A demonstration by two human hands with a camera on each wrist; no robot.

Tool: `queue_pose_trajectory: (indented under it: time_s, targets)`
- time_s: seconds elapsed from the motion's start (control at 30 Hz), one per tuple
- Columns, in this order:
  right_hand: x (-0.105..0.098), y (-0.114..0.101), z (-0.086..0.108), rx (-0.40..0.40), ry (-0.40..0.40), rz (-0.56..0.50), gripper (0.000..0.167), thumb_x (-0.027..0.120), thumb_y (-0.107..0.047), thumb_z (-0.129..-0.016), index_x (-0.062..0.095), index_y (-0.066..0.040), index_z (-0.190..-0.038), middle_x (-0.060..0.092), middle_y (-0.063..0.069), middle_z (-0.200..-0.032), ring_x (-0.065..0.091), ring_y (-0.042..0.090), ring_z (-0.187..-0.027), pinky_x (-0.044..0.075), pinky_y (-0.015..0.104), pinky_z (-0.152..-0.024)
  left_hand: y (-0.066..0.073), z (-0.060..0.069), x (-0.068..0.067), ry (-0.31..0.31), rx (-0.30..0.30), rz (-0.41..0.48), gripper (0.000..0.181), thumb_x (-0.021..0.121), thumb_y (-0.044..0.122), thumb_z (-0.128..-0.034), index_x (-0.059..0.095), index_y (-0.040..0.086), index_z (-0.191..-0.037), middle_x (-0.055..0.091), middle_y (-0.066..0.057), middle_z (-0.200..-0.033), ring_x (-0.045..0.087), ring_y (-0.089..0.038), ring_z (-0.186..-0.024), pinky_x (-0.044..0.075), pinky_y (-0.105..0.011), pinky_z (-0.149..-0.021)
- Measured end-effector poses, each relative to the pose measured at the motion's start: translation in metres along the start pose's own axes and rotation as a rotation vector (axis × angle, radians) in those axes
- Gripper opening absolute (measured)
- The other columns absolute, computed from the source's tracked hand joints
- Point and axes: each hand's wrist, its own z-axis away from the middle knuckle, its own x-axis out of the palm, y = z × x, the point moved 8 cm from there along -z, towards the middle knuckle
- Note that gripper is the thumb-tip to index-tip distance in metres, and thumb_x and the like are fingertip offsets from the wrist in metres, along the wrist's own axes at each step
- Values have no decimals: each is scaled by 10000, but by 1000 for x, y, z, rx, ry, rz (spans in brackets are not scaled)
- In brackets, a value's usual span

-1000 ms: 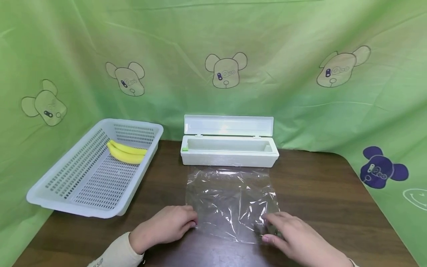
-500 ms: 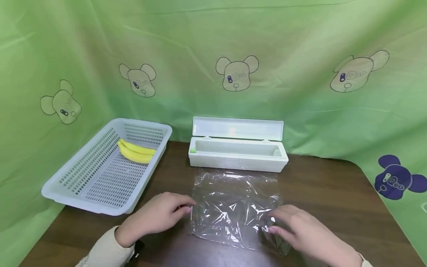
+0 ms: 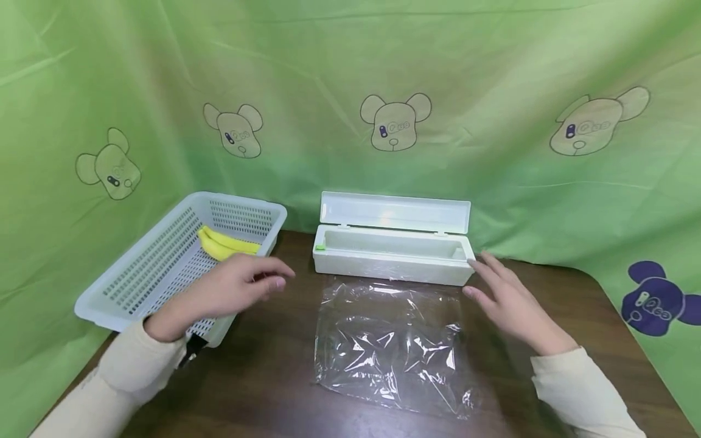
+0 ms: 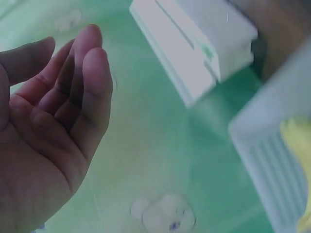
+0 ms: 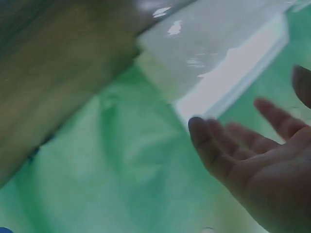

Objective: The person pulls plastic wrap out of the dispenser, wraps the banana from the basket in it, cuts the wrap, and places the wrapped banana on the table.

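To handle the clear film [image 3: 389,350] well, you should, in my judgement, touch it only at its corners and draw it lightly and evenly, because such a thin sheet can easily fold upon itself or cling to the fingers. It is also wise to steady the white box [image 3: 391,269] at one end, since it may slide when the sheet is pulled. Your right hand [image 3: 509,304] has its fingers spread beside the right end of the box and holds nothing; whether a fingertip touches the box, I cannot tell. Your left hand [image 3: 230,286] hangs with relaxed fingers at the near side of the bananas [image 3: 221,244], which lie in the pale basket [image 3: 142,277], and it also holds nothing. The film lies on the tabletop [image 3: 268,371], just before the box, with its far edge reaching the front wall. It looks transparent and shiny, with many sharp creases catching the light, mostly in its nearer half, and its near edge is uneven. The lid [image 3: 394,210] of the box stands raised.
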Motion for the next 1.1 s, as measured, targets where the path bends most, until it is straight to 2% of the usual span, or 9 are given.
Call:
queue_pose_trajectory:
  time_s: [0.1,0.2,0.3,0.4,0.6,0.73,0.8,0.93,1.1]
  targets:
    - [10,21,-9,54,-56,-46,745,594,-328,-1036,228,38,-1572,76,338,-1610,160,577,-1424,195,724,-1083,-16,-8,-28,49,-51,3,239,600,118,-1018,695,52,-1227,694,-13,-928,638,-166,-763,540,-347,-641]
    - [19,32,-17,51,-97,-61,768,509,-330,-1073,87,67,-1577,-4,337,-1608,71,526,-1464,115,648,-1154,-41,-17,-57,117,-100,17,246,573,101,-1029,682,11,-1231,703,-73,-966,657,-212,-806,553,-353,-651]
    - [25,40,-21,29,-118,-55,729,445,-305,-1097,57,110,-1553,-8,348,-1600,39,494,-1479,51,554,-1196,-72,-25,-78,168,-120,68,250,565,97,-1039,663,-22,-1236,696,-124,-993,655,-251,-826,564,-333,-685]
    - [28,46,-23,19,-121,-55,695,420,-282,-1105,77,142,-1535,16,373,-1587,46,501,-1476,34,523,-1203,-102,-29,-91,208,-130,135,279,557,112,-1046,631,-50,-1261,687,-177,-1051,648,-241,-845,566,-298,-734]
    - [31,56,-26,48,-107,-47,660,410,-288,-1108,148,147,-1530,109,392,-1566,142,533,-1446,134,584,-1177,-160,-32,-106,271,-214,204,426,446,252,-1099,537,-60,-1376,606,-286,-1234,626,-113,-903,549,-253,-793]
    - [33,56,-29,62,-117,-29,669,420,-309,-1104,160,128,-1539,109,359,-1584,161,518,-1448,185,619,-1147,-192,-27,-113,271,-286,185,528,380,347,-1109,453,-36,-1465,538,-307,-1346,601,-207,-1034,520,-321,-870]
    - [35,55,-30,62,-125,-27,679,424,-318,-1102,153,119,-1545,98,341,-1595,148,502,-1458,187,620,-1145,-203,-23,-114,253,-311,197,540,386,355,-1107,415,-17,-1498,500,-295,-1409,561,-297,-1138,497,-399,-943]
    - [34,55,-30,61,-115,-19,658,417,-315,-1105,179,116,-1541,133,326,-1594,180,502,-1449,226,635,-1121,-219,-17,-111,194,-325,340,507,455,215,-1093,346,-19,-1530,394,-261,-1524,411,-409,-1352,344,-549,-1114]
    - [34,57,-28,71,-95,-9,636,398,-326,-1109,216,106,-1538,184,313,-1587,239,523,-1418,257,648,-1095,-244,-12,-97,47,-332,568,609,439,-68,-1005,198,-46,-1564,193,-250,-1621,196,-456,-1465,177,-562,-1178]
